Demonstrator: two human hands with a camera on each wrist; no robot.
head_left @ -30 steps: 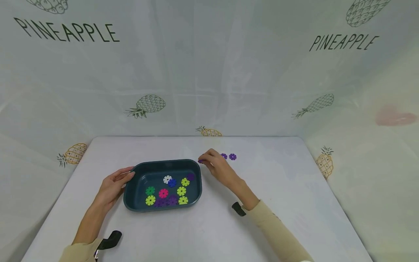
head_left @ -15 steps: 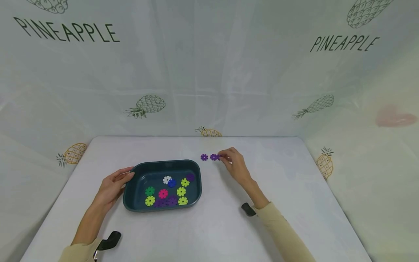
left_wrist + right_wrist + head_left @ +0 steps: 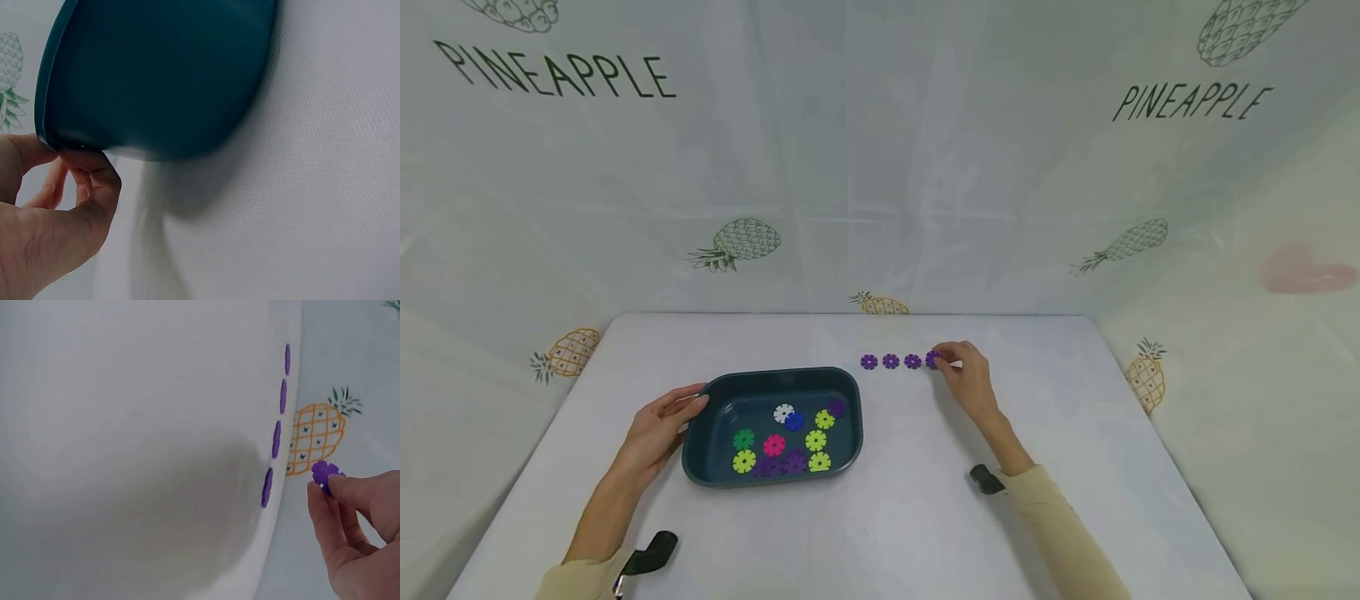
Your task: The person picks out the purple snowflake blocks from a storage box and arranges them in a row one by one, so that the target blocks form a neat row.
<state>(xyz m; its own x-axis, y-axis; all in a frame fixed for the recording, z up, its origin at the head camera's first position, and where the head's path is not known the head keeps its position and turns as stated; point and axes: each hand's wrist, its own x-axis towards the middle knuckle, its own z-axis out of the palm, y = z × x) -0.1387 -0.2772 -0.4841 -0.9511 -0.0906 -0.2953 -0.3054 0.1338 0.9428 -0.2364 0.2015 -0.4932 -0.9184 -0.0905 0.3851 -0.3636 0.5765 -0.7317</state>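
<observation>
While left hand point(image 3: 653, 435) grips tray point(image 3: 775, 372), right hand point(image 3: 970, 381) pinches purple disc point(image 3: 324, 470); I'd lower it flat, aligned with disc row point(image 3: 891, 362).

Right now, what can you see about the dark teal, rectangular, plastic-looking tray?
The dark teal, rectangular, plastic-looking tray is shallow, smooth and open-topped, with rounded corners and raised walls. It is slightly askew over the left part of the white table; whether its base lies flat is unclear. A bare left hand grips its rim near the far left corner. Inside lie notched, round discs: white, blue, green, pink, yellow and purple.
</observation>
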